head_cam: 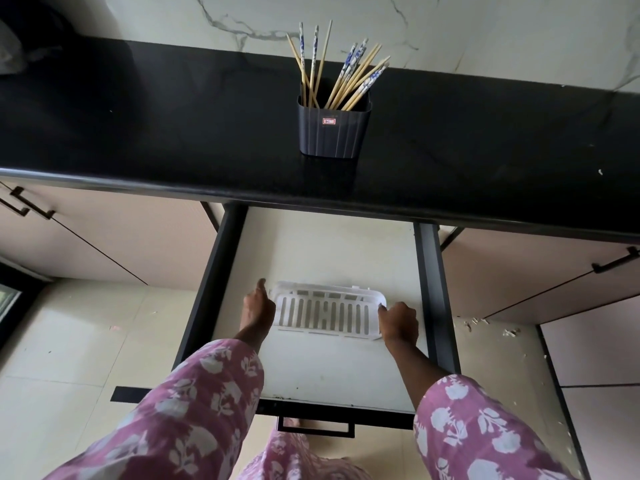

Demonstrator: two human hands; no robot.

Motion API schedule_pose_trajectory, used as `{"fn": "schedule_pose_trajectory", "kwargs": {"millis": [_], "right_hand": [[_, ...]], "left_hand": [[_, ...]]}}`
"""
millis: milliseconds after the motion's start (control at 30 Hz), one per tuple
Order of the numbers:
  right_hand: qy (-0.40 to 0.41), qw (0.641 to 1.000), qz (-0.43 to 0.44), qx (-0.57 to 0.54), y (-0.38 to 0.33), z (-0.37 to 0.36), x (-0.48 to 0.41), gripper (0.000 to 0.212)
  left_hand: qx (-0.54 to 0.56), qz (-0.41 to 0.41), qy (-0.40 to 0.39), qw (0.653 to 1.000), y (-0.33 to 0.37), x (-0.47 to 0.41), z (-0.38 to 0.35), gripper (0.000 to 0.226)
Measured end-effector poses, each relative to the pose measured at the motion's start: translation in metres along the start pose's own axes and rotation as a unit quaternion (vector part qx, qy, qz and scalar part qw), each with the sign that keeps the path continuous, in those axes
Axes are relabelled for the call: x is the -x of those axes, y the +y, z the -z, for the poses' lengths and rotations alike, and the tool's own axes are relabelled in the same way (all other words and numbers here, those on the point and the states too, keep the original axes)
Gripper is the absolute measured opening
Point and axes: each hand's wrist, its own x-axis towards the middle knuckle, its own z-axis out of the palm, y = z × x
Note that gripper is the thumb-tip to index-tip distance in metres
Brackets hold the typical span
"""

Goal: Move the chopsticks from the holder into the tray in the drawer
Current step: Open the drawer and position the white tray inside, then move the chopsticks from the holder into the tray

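Note:
A dark ribbed holder (334, 128) stands on the black countertop (138, 133), with several chopsticks (349, 76), wooden and blue-patterned, sticking up out of it. Below, the drawer (332, 368) is pulled out. A white slotted tray (325, 313) lies inside it with nothing in it. My left hand (259, 308) grips the tray's left end, thumb raised. My right hand (398, 322) grips its right end. Both arms wear pink floral sleeves.
Dark metal rails (433, 289) line the drawer's sides, and its black handle (315, 427) is at the front. Closed beige cabinets (114, 233) with black handles flank the drawer. A marble wall rises behind the counter. Crumbs lie on the floor at right.

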Motion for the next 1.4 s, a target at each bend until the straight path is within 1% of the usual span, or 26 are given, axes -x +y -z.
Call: {"fn": "schedule_pose_trajectory", "kwargs": {"millis": [100, 200, 300, 367, 433, 500, 567, 633, 767, 833, 933, 1033, 1267, 1400], "right_hand": [[0.079, 0.993, 0.089, 0.02, -0.025, 0.019, -0.01, 0.029], [0.159, 0.966, 0.2, 0.027, -0.063, 0.042, -0.024, 0.027], [0.197, 0.937, 0.289, -0.015, -0.108, 0.065, -0.036, 0.026], [0.208, 0.919, 0.332, -0.049, -0.14, 0.078, -0.047, 0.027], [0.202, 0.915, 0.347, -0.043, -0.17, 0.09, -0.061, 0.033], [0.197, 0.916, 0.348, -0.023, -0.199, 0.102, -0.074, 0.048], [0.219, 0.91, 0.349, 0.031, -0.223, 0.115, -0.086, 0.062], [0.235, 0.898, 0.361, 0.092, -0.242, 0.125, -0.098, 0.067], [0.237, 0.853, 0.421, 0.195, -0.269, 0.135, -0.115, 0.052], [0.235, 0.841, 0.439, 0.211, -0.278, 0.134, -0.116, 0.044], [0.255, 0.845, 0.433, 0.182, -0.287, 0.137, -0.113, 0.029], [0.269, 0.842, 0.424, 0.199, -0.285, 0.143, -0.107, 0.023], [0.274, 0.842, 0.418, 0.205, -0.249, 0.16, -0.106, 0.024], [0.275, 0.839, 0.412, 0.224, -0.225, 0.169, -0.109, 0.025]], "left_hand": [[0.021, -0.092, 0.097, 0.991, 0.028, -0.015, 0.022, 0.06], [-0.006, -0.191, 0.148, 0.97, 0.067, -0.043, 0.047, 0.058], [-0.046, -0.248, 0.159, 0.954, 0.105, -0.076, 0.07, 0.046], [-0.083, -0.264, 0.14, 0.951, 0.126, -0.099, 0.081, 0.047], [-0.136, -0.252, 0.095, 0.953, 0.139, -0.12, 0.085, 0.053], [-0.2, -0.199, 0.037, 0.958, 0.145, -0.138, 0.081, 0.06], [-0.238, -0.133, -0.024, 0.962, 0.144, -0.148, 0.074, 0.066], [-0.255, -0.117, -0.048, 0.959, 0.138, -0.153, 0.065, 0.069], [-0.257, -0.136, -0.038, 0.956, 0.129, -0.159, 0.061, 0.068], [-0.261, -0.131, -0.049, 0.955, 0.13, -0.16, 0.062, 0.069], [-0.265, -0.128, -0.059, 0.954, 0.132, -0.16, 0.063, 0.068], [-0.267, -0.126, -0.066, 0.953, 0.133, -0.156, 0.065, 0.068], [-0.276, -0.107, -0.089, 0.951, 0.142, -0.145, 0.073, 0.062], [-0.278, -0.068, -0.113, 0.951, 0.159, -0.135, 0.078, 0.057]]}}
